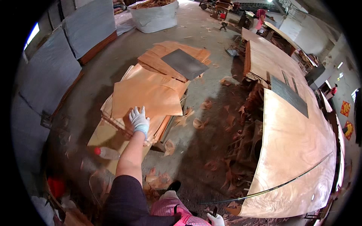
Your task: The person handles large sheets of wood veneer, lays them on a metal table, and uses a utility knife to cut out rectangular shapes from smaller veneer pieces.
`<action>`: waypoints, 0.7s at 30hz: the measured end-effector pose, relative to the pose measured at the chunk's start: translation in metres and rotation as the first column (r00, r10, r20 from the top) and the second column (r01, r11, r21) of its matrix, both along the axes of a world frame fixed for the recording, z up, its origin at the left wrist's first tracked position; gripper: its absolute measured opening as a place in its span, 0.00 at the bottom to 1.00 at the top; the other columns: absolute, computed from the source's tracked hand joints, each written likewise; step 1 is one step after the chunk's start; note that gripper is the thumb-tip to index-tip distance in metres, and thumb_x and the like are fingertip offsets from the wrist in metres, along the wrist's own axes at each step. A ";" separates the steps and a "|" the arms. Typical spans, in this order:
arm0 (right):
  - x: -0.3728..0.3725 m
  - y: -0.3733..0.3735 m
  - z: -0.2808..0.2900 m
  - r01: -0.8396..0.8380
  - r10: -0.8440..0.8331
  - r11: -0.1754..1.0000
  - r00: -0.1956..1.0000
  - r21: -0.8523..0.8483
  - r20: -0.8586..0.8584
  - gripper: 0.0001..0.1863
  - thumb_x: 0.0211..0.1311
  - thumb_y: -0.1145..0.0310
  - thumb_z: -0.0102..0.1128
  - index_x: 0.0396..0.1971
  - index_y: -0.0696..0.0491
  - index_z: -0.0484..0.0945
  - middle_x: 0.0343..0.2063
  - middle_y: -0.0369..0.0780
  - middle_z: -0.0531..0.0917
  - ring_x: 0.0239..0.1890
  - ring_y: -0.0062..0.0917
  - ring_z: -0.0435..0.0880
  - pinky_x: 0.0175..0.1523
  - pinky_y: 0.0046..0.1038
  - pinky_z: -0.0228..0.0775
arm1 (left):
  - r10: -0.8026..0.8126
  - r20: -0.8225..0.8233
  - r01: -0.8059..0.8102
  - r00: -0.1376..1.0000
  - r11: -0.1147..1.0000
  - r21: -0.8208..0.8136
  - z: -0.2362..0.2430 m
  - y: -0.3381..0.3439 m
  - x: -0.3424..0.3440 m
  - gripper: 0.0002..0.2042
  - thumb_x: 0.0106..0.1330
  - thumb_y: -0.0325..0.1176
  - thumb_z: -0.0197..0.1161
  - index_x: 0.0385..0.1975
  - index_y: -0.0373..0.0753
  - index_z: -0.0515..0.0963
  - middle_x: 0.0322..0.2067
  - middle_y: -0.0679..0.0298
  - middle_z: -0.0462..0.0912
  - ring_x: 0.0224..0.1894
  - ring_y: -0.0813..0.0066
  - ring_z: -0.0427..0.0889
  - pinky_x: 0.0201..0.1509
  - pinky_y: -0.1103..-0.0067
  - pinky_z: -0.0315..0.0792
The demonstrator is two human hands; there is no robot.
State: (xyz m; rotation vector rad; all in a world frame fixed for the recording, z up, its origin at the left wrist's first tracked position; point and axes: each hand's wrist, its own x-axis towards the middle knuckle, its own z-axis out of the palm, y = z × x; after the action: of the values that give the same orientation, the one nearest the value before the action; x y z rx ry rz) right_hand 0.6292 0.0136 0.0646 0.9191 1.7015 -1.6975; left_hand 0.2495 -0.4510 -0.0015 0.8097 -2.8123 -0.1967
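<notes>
My left hand point(139, 121), in a white glove with a light blue cuff, lies open with fingers spread on the top wood veneer sheet point(147, 92) of a low stack. The sheets under it are uneven, their edges fanned out at the near left. Down at the lower edge, my right hand point(216, 219), also gloved, is closed around a dark tool point(215, 211); only a short part of it shows, so its kind is unclear. Past the sheet, a dark grey rectangular board point(184, 64) rests on more orange-brown veneer point(158, 56).
To the right, a long stack of pale veneer point(294, 150) carries another grey board point(288, 94) and a long thin strip point(286, 184). Veneer scraps point(200, 122) litter the floor between. A red-capped bottle point(107, 153) lies at left. Another person point(259, 19) stands far right.
</notes>
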 end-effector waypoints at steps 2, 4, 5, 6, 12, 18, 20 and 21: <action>-0.010 -0.004 0.003 -0.051 0.050 0.999 0.997 0.018 0.057 0.10 0.63 0.62 0.63 0.33 0.53 0.83 0.18 0.27 0.74 0.20 0.13 0.67 0.26 0.20 0.57 | -0.114 0.178 0.130 0.977 0.988 -0.079 0.005 -0.019 -0.015 0.25 0.58 0.45 0.65 0.58 0.51 0.74 0.67 0.54 0.61 0.70 0.53 0.53 0.73 0.58 0.42; -0.019 -0.005 0.006 -0.085 0.083 0.996 0.993 0.014 0.079 0.11 0.63 0.62 0.62 0.37 0.54 0.83 0.18 0.28 0.74 0.21 0.13 0.68 0.26 0.20 0.58 | -0.191 0.149 0.212 0.970 0.966 -0.148 0.011 -0.032 -0.028 0.17 0.60 0.43 0.62 0.48 0.51 0.81 0.58 0.57 0.73 0.65 0.60 0.63 0.73 0.58 0.42; -0.023 -0.006 0.005 -0.091 0.090 0.996 0.993 0.010 0.079 0.11 0.63 0.62 0.62 0.38 0.54 0.83 0.18 0.28 0.74 0.20 0.13 0.68 0.26 0.20 0.58 | -0.186 0.124 0.201 0.975 0.972 -0.120 0.020 -0.042 -0.038 0.12 0.61 0.42 0.60 0.43 0.50 0.82 0.49 0.59 0.78 0.60 0.63 0.68 0.73 0.58 0.43; -0.025 -0.007 0.003 -0.099 0.098 0.995 0.992 0.007 0.080 0.11 0.63 0.63 0.61 0.39 0.54 0.83 0.18 0.29 0.75 0.20 0.14 0.69 0.25 0.20 0.59 | -0.180 0.100 0.189 0.979 0.978 -0.091 0.028 -0.050 -0.048 0.10 0.62 0.41 0.58 0.38 0.50 0.84 0.41 0.61 0.83 0.55 0.66 0.74 0.72 0.57 0.43; -0.037 -0.011 -0.007 -0.043 0.043 0.991 0.999 -0.125 -0.004 0.13 0.64 0.65 0.60 0.44 0.53 0.82 0.16 0.30 0.75 0.17 0.15 0.69 0.23 0.20 0.59 | -0.338 -0.300 0.175 0.892 0.870 -0.461 0.148 -0.055 -0.096 0.08 0.65 0.36 0.56 0.36 0.49 0.83 0.32 0.64 0.83 0.48 0.69 0.78 0.73 0.57 0.44; -0.037 -0.014 0.015 -0.098 0.079 0.981 0.990 -0.170 -0.113 0.16 0.67 0.64 0.57 0.51 0.52 0.80 0.15 0.30 0.74 0.16 0.14 0.68 0.23 0.19 0.57 | -0.550 -0.388 0.208 0.739 0.735 -0.646 0.287 0.002 -0.096 0.08 0.63 0.34 0.57 0.38 0.48 0.83 0.34 0.64 0.84 0.49 0.69 0.78 0.72 0.58 0.49; -0.028 -0.007 0.008 -0.097 0.074 0.976 0.990 -0.193 -0.124 0.16 0.67 0.64 0.57 0.52 0.51 0.80 0.15 0.30 0.74 0.16 0.14 0.68 0.23 0.19 0.57 | -0.635 -0.397 0.201 0.663 0.661 -0.723 0.324 0.031 -0.094 0.09 0.63 0.34 0.56 0.38 0.47 0.83 0.32 0.64 0.83 0.47 0.69 0.79 0.71 0.59 0.52; -0.021 -0.001 0.006 -0.059 0.034 0.979 0.991 -0.193 -0.132 0.16 0.67 0.64 0.57 0.52 0.51 0.80 0.15 0.30 0.74 0.16 0.14 0.68 0.23 0.19 0.57 | -0.688 -0.372 0.222 0.623 0.612 -0.759 0.334 0.053 -0.098 0.10 0.63 0.33 0.55 0.39 0.46 0.82 0.31 0.64 0.82 0.45 0.68 0.79 0.70 0.60 0.55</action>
State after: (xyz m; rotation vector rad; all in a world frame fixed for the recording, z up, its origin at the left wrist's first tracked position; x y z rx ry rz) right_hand 0.6085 0.0128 0.0702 0.6871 1.5869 -1.8892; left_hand 0.1516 -0.3975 0.3324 -0.2209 -2.0856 0.3719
